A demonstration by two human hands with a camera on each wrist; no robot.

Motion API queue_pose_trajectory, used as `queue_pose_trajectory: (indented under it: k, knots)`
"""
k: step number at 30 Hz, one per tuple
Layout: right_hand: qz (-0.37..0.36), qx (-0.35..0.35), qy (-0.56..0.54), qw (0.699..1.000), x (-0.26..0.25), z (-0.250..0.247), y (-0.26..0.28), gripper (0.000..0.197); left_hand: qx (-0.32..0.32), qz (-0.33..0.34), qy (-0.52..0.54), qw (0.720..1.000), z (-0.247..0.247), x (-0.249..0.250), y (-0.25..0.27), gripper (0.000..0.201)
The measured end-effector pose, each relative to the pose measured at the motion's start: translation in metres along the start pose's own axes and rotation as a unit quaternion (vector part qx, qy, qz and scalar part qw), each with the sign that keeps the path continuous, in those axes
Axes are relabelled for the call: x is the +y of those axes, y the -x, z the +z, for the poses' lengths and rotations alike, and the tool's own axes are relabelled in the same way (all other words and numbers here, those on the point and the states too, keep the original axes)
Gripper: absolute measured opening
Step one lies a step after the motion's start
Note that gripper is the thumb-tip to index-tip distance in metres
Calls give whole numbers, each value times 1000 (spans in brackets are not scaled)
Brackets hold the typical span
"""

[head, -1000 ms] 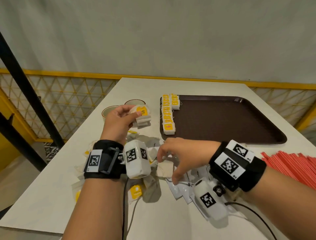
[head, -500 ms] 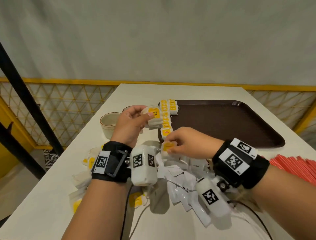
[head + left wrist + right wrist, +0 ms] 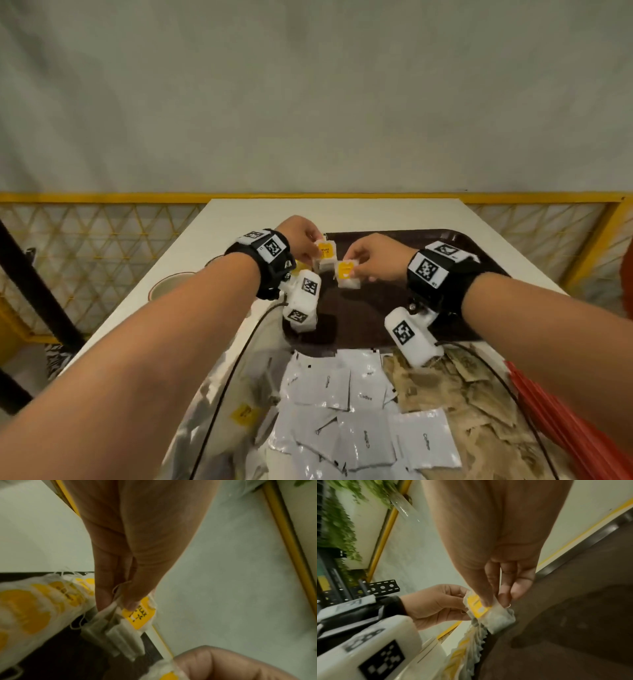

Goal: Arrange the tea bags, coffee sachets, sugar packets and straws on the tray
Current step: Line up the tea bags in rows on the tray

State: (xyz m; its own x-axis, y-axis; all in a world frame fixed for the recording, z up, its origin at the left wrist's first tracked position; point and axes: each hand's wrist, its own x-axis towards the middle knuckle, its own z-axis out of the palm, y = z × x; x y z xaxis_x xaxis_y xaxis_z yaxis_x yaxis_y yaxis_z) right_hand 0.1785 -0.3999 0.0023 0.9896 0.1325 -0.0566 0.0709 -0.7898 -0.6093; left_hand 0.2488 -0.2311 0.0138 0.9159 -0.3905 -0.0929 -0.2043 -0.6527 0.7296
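My left hand (image 3: 301, 236) pinches a small stack of white tea bags with yellow tags (image 3: 324, 258) above the left end of the dark brown tray (image 3: 459, 240). The left wrist view shows thumb and fingers on that stack (image 3: 130, 622), beside the row of tea bags (image 3: 34, 608) lying on the tray. My right hand (image 3: 373, 257) pinches one tea bag (image 3: 347, 275) just right of the stack; the right wrist view shows it (image 3: 488, 614) over the row (image 3: 467, 650). White coffee sachets (image 3: 363, 421), brown sugar packets (image 3: 479, 404) and red straws (image 3: 575, 431) lie on the table nearer me.
A cup (image 3: 168, 289) stands left of the tray under my left forearm. A loose tea bag (image 3: 243, 413) lies among the sachets. Wrist-camera cables (image 3: 222, 387) trail over the packets. A yellow mesh railing (image 3: 102, 240) borders the white table (image 3: 342, 212).
Both hands moved forward from the pile at the table's near side to the tray's left end, carrying their tea bags. The head view shifted forward, bringing sachets and sugar packets into view.
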Motion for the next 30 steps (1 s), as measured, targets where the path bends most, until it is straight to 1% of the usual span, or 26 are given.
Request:
queue_pose_trajectory:
  k: [2,4,7,11,12,14,15,17,19,21,23,26,30]
  knots:
    - [-2,-39,0,999,5,4,-12,20,-25,-1,-38,999,4,1,-14,17]
    - [-7,-61,-14,998,7,8,-23,19,-52,1,-77,996,7,2,-25,15]
    - [-15,-57,-34,998,8,17,-35,18,-67,5,-116,991,8,0,-34,13]
    - [-8,-69,-80,994,9,14,-43,19,-80,4,-101,992,4,-9,-41,16]
    - [2,-59,-109,992,11,10,-44,16,-81,4,-94,992,2,-11,-42,18]
    - [27,-16,-174,984,17,2,-48,6,-81,2,-89,993,-4,-14,-45,19]
    - [36,4,-188,982,21,0,-50,4,-80,1,-90,993,-6,-15,-46,18]
    - [58,19,-174,983,27,3,-53,6,-72,3,-113,991,-9,-16,-49,16]
    - [73,22,-158,985,29,10,-56,16,-62,9,-145,987,-10,-16,-51,15]
    - [77,17,-155,985,26,16,-58,20,-62,14,-159,985,-9,-16,-52,16]
    - [74,12,-144,987,22,21,-62,17,-67,20,-173,982,-10,-17,-53,18]
    - [63,26,-114,991,19,26,-66,13,-74,24,-195,978,-11,-17,-54,21]
    - [55,46,-130,989,18,32,-68,14,-100,24,-239,966,-12,-20,-55,25]
